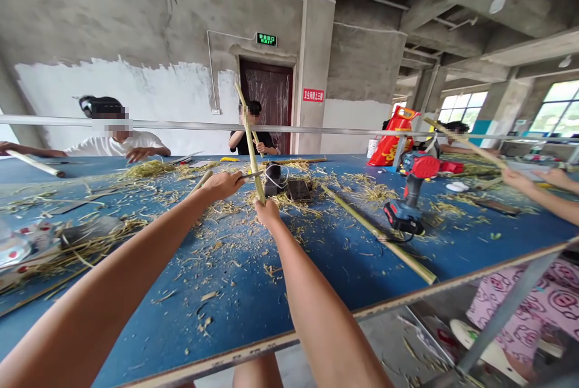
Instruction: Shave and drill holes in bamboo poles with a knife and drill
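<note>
Bamboo cane (251,152), gripped by right hand (268,213), knife (250,175) in left hand (224,184)

- The head-worn camera looks from just behind the near edge of the long blue-topped workbench (244,291)
- It faces forward and down, toward the dark red door (266,98)
- The person's bare left forearm (104,297) and right forearm (316,315) enter close below

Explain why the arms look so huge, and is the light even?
In the head view, a wide lens makes the left arm and right arm look huge, and the long metal rail bows slightly. The same view shows the windows glaring bright while the blue table is evenly lit, and nothing looks badly blurred.
</note>
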A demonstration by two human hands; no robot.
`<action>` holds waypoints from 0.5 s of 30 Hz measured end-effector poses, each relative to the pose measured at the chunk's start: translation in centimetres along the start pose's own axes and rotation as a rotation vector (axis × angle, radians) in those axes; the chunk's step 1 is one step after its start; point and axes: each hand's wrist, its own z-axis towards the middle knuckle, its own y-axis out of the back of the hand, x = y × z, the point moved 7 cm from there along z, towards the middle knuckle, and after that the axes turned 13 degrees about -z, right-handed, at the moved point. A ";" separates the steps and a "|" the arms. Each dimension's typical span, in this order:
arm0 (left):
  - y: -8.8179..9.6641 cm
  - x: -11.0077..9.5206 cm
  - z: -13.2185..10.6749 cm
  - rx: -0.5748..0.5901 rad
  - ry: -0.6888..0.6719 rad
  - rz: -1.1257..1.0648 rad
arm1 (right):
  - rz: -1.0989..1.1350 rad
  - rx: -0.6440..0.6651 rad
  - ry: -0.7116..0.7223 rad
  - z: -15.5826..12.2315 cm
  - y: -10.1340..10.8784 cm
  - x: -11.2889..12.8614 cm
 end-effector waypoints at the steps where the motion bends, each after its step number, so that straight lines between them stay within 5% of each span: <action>1: 0.0 -0.1 0.1 0.000 0.007 -0.001 | 0.001 0.000 -0.001 -0.1 0.0 0.0; 15: -0.7 -0.2 1.7 -0.006 0.166 -0.004 | -0.132 -0.064 -0.055 -0.2 0.4 0.2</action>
